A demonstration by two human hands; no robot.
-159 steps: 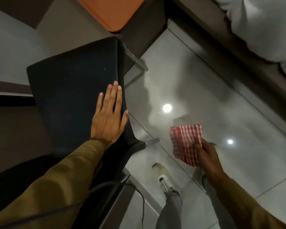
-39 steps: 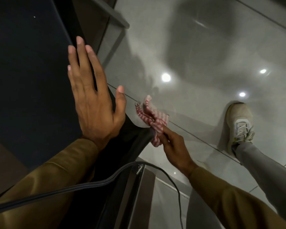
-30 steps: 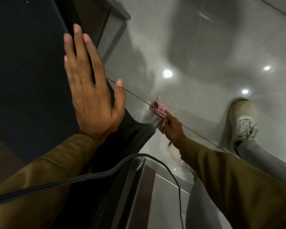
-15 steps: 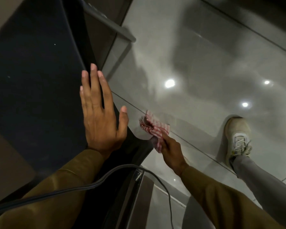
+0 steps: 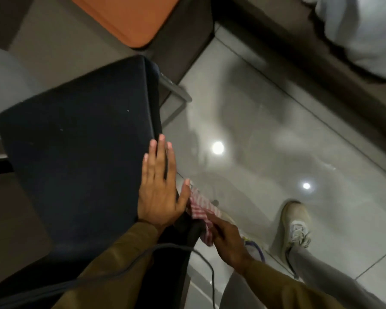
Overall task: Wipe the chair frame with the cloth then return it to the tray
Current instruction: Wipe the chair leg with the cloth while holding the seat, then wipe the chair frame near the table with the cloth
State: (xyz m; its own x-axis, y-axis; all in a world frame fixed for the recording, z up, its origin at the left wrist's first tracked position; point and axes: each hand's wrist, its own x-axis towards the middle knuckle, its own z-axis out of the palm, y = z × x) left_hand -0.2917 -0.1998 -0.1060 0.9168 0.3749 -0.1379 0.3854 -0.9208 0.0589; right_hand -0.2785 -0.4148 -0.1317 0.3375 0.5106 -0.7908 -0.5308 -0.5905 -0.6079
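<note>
A dark chair seat point(image 5: 80, 152) fills the left of the view, with its grey metal frame point(image 5: 176, 94) showing past the far right corner. My left hand point(image 5: 159, 188) lies flat and open on the seat's right edge. Just right of it, my right hand point(image 5: 226, 239) grips a red-and-white checked cloth point(image 5: 201, 208) against the dark rear corner of the chair point(image 5: 187, 228). The frame part under the cloth is hidden. No tray is in view.
An orange cushion point(image 5: 125, 16) lies at the top. A glossy grey tile floor point(image 5: 265, 130) spreads to the right, where my white shoe point(image 5: 295, 226) stands. A dark cable point(image 5: 143, 253) crosses my left sleeve. White bedding point(image 5: 361, 34) sits top right.
The view has pulled back and up, showing the whole seat and orange cushion. My right hand has drawn the cloth back towards the chair's rear corner. My left hand stays flat on the seat.
</note>
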